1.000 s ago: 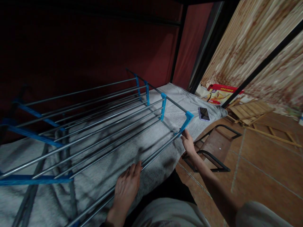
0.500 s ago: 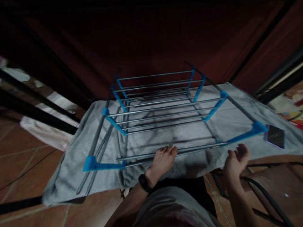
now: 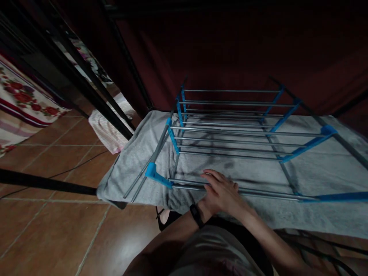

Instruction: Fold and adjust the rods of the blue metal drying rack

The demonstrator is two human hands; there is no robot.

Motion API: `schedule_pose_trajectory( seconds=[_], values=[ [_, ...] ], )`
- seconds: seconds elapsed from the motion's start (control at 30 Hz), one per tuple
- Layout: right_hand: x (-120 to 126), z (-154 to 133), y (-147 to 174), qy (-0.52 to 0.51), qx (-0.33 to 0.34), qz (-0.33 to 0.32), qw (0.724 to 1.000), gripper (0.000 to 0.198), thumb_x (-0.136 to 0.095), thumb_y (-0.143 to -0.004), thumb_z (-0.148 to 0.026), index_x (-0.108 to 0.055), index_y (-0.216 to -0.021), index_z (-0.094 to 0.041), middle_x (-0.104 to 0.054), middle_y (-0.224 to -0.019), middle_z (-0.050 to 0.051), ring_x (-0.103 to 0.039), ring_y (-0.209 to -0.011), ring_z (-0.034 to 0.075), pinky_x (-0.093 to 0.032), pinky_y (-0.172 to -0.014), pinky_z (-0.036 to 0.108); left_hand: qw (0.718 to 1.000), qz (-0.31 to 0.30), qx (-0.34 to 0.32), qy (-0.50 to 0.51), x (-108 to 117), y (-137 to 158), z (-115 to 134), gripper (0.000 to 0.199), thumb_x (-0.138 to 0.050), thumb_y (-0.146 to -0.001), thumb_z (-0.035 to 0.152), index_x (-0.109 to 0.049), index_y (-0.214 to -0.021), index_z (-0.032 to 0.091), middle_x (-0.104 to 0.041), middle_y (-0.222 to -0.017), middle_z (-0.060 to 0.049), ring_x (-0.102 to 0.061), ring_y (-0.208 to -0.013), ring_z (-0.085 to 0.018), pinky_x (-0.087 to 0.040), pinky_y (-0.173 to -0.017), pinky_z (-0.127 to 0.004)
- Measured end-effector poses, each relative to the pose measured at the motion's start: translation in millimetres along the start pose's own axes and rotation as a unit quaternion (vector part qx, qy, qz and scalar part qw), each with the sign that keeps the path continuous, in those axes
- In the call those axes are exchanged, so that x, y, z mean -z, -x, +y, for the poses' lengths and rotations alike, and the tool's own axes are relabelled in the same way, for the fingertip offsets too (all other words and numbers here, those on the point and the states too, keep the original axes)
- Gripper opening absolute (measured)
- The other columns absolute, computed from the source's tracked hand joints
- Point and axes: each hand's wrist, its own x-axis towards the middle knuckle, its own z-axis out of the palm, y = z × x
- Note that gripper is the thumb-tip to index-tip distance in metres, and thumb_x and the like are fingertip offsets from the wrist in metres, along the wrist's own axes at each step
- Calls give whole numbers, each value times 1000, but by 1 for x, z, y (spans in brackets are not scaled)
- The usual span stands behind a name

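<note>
A drying rack with grey metal rods and blue plastic joints lies across a grey cloth. At its near side, my left hand, with a black band on the wrist, is closed at the near metal rods; most of its fingers are hidden. My right hand crosses over the left one, its fingers stretched leftward above the rods and holding nothing. A blue corner joint is to the left of both hands, and a longer blue arm is at the right.
The grey cloth covers a raised surface, with a black bar at its left end. Beyond are a tiled floor, a pale striped cloth and a flowered fabric. A dark red panel rises behind the rack.
My right hand has moved left from the rack's right corner and now lies across my left hand. The view has turned left, and the phone at the right is out of sight.
</note>
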Motion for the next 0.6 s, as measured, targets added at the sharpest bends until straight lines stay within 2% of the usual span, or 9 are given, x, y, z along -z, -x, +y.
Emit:
schedule_pose_trajectory(
  seconds=[0.13,0.2,0.27,0.33,0.4,0.5,0.6],
  values=[
    [-51,-32,-15,93,-128,-119,980,50,-40,-100,-17,-57,-141,-39,-65,-133,6,-56,-128,33,-43,-111,57,997,-31,-70,-28,-1,10,-7,49,-56,-94,17,-55,-143,25,-63,-140,-10,-58,-129,-28,-45,-108,-44],
    [-67,-35,-19,106,-155,-151,970,55,-32,-100,-13,-56,-143,-37,-67,-131,8,-57,-128,35,-42,-109,61,994,-34,-100,-35,-1,13,-11,54,-54,-97,23,-47,-150,22,-62,-140,-12,-58,-128,-26,-43,-109,-42],
    [-70,-31,-26,92,-101,-170,976,55,-31,-100,-11,-56,-144,-33,-67,-132,9,-57,-128,34,-43,-109,58,992,-34,-111,-45,-2,14,-14,54,-51,-99,25,-44,-152,20,-65,-134,-12,-60,-123,-24,-41,-108,-39],
    [-66,-22,-39,63,-7,-195,979,48,-39,-100,-15,-56,-143,-29,-63,-139,9,-56,-131,29,-44,-111,49,991,-35,-119,-53,-5,13,-15,53,-47,-100,24,-43,-153,18,-67,-130,-11,-60,-122,-24,-39,-108,-38],
    [-60,-14,-54,40,53,-224,972,43,-45,-100,-20,-58,-140,-23,-59,-145,10,-55,-134,26,-43,-112,41,990,-36,-124,-51,-8,12,-15,52,-44,-101,23,-44,-153,17,-67,-130,-11,-59,-124,-25,-38,-108,-38],
    [-59,-12,-69,29,75,-267,960,43,-46,-97,-18,-60,-138,-16,-60,-143,15,-56,-133,26,-44,-111,39,990,-42,-127,-40,-11,13,-16,51,-40,-104,26,-45,-153,17,-65,-137,-11,-57,-128,-26,-36,-111,-37],
    [-65,-18,-73,25,89,-275,957,44,-46,-95,-13,-61,-137,-13,-65,-136,14,-60,-128,24,-45,-109,36,992,-52,-117,-19,-11,17,-18,50,-43,-103,27,-45,-153,20,-62,-143,-11,-54,-135,-27,-35,-115,-38]
  ],
)
